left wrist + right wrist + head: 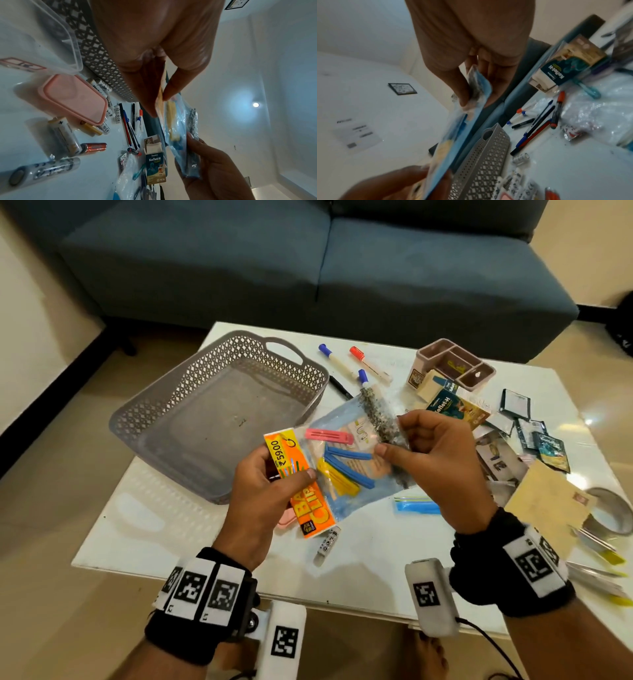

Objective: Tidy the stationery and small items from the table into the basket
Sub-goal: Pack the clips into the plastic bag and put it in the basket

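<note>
Just beside the near right corner of the basket [191, 392], a packet of bag clips [337, 463] is being held in the air above the table [376, 546] by both hands. The left hand [270, 484] is pinching the orange card header of the packet between thumb and curled fingers [169, 88]. The right hand [435, 460] is pinching the far clear corner of the packet, together with a small speckled sachet [380, 419], between thumb and forefinger.

The long axis of the packet is running slantwise, from the orange header nearest the person up toward the right hand, so the packet is lying crosswise to the near wall of the basket. The basket is lying to the left of and beyond the packet, with its open floor showing no stationery. The left hand is sitting nearer the basket rim than the right hand.

Judgement: the coming move is likely calling for a short carry leftward and away over the near rim, led by the left hand. Pens [339, 364] beyond the basket's right wall are lying well apart from both hands.
</note>
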